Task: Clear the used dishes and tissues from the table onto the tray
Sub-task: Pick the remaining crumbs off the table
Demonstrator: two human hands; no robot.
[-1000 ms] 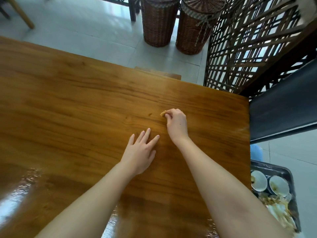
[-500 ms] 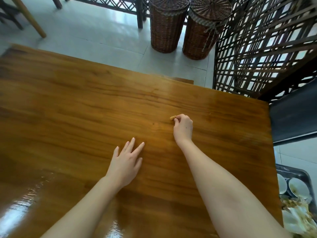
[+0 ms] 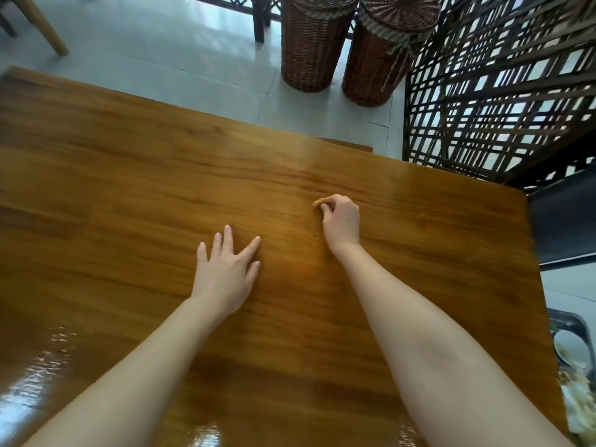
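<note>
My right hand rests on the wooden table, its fingertips pinched on a small yellowish food scrap. My left hand lies flat on the tabletop with the fingers spread and nothing in it. A tiny crumb sits on the wood to the right of my right hand. The dark tray stands off the table's right edge at the lower right, holding a used bowl and crumpled tissues; most of it is cut off by the frame.
Two tall wicker baskets stand on the tiled floor beyond the table's far edge. A dark wooden lattice screen rises at the right. A dark seat sits next to the table's right side. A wooden chair leg shows at the top left.
The view has swung left, so the tray slid toward the right edge. My right hand stayed pinched on the scrap, and my left hand stayed flat.
</note>
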